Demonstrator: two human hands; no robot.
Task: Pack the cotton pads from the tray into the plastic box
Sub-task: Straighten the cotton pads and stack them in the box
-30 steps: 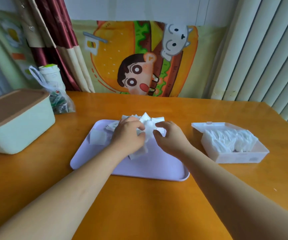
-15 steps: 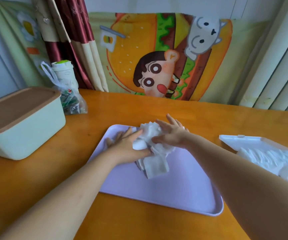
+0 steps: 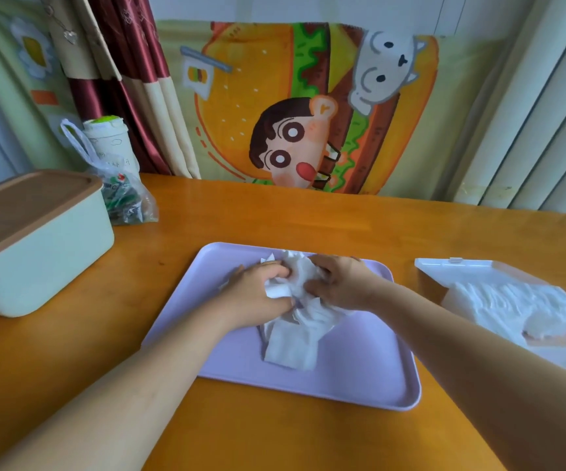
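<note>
Now both grips hold the heap of cotton pads (image 3: pixel 295 341) in the middle of the lilac tray (image 3: pixel 359 375). The left grip (image 3: pixel 257 294) curls fingers and thumb round the heap's left side, and the right grip (image 3: pixel 339 283), whose fingers stood straight and spread half a second ago, bends them down onto its right side. One flat pad trails from under the grips toward the person, lying on the tray rather than dangling as before, while the plastic box (image 3: pixel 563 358), lid open and pads inside, sits on the worktop (image 3: pixel 274 436) well right of the right grip.
</note>
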